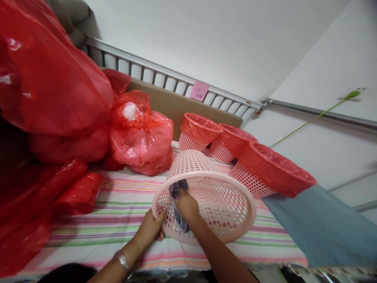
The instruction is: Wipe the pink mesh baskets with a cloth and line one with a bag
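Observation:
A pale pink perforated plastic wastebasket (249, 208) lies tipped on its side on the striped cloth, its wide mouth facing me. At the left of its rim, my left hand (154, 226) is closed around the edge, thumb on the inside. My right hand (187, 206) reaches into the mouth and grips a bunched grey-purple cloth (179, 188) against the inner left wall. Part of that cloth hangs below my fingers. A silver bracelet (122, 262) circles my left wrist.
Three similar baskets lined with red bags stand behind: a left one (193, 140), a middle one (222, 151) and a right one (253, 182). Large red plastic bags (59, 86) crowd the left. A red roll (79, 194) lies on the striped cloth (118, 220). A white railing (165, 74) runs behind.

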`<action>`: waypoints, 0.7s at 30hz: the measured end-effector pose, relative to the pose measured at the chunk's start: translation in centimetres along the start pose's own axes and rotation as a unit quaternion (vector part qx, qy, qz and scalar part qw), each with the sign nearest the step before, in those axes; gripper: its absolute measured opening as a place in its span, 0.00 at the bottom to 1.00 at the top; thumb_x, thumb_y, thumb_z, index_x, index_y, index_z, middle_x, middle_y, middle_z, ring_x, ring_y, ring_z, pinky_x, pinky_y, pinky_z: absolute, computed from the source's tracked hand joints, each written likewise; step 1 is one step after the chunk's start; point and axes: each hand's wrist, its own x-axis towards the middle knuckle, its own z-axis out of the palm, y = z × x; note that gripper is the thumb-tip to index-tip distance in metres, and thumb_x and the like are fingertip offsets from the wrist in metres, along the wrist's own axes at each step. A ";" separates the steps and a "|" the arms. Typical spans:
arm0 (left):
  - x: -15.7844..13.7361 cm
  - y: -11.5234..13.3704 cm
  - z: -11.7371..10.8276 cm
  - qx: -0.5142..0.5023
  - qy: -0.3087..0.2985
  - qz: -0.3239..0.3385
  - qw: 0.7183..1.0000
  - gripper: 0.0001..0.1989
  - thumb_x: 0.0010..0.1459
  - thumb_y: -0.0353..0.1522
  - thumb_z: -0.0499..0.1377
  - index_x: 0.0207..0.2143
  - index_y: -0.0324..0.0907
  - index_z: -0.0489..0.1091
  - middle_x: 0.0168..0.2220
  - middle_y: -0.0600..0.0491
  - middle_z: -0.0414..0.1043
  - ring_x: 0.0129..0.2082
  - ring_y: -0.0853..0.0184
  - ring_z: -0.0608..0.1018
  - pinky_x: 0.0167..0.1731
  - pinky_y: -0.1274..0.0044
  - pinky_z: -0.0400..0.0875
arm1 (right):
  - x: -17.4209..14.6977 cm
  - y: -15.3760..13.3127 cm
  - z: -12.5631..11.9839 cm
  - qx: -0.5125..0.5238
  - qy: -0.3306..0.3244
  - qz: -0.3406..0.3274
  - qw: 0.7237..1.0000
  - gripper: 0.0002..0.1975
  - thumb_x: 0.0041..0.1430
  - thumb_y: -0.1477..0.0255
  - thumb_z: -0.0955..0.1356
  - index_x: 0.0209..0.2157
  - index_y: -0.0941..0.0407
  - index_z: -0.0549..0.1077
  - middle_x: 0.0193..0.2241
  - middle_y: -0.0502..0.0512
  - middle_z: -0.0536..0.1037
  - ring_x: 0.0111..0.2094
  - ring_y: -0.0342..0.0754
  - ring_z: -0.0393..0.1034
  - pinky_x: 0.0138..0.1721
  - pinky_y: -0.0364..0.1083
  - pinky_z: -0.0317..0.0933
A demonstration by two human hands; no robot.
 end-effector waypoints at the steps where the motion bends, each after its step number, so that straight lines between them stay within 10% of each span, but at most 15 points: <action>1: 0.0 0.0 0.0 0.003 0.002 0.005 1.000 0.28 0.53 0.55 0.47 0.26 0.38 0.65 0.09 0.55 0.64 0.09 0.68 0.70 0.11 0.79 0.66 | -1.9 -0.3 -0.1 0.002 -0.006 -0.006 1.000 0.17 0.57 0.69 0.59 0.46 0.58 0.68 0.37 0.62 0.76 0.37 0.56 0.73 0.35 0.49 0.63; 6: -0.8 1.5 -0.5 0.040 0.018 0.038 0.998 0.22 0.55 0.48 0.49 0.26 0.38 0.67 0.10 0.55 0.65 0.10 0.67 0.70 0.11 0.80 0.62 | -9.5 -0.9 -0.3 0.027 -0.038 -0.050 0.998 0.18 0.55 0.71 0.59 0.48 0.57 0.67 0.39 0.64 0.75 0.37 0.56 0.73 0.37 0.51 0.63; 11: -2.1 3.9 -2.2 0.102 0.043 0.170 0.979 0.14 0.56 0.37 0.51 0.34 0.37 0.72 0.31 0.48 0.78 0.33 0.62 0.78 0.35 0.76 0.70 | -11.3 -1.5 -0.5 0.079 -0.047 -0.087 0.992 0.18 0.55 0.71 0.60 0.49 0.56 0.67 0.41 0.62 0.75 0.41 0.54 0.72 0.41 0.48 0.62; 21: -1.9 4.6 -3.2 0.159 0.036 0.160 0.974 0.12 0.55 0.30 0.49 0.32 0.37 0.72 0.29 0.51 0.76 0.28 0.66 0.75 0.29 0.79 0.65 | 1.6 -0.4 -0.1 0.016 0.031 0.031 0.999 0.16 0.60 0.70 0.57 0.44 0.57 0.71 0.38 0.62 0.77 0.38 0.54 0.73 0.37 0.49 0.63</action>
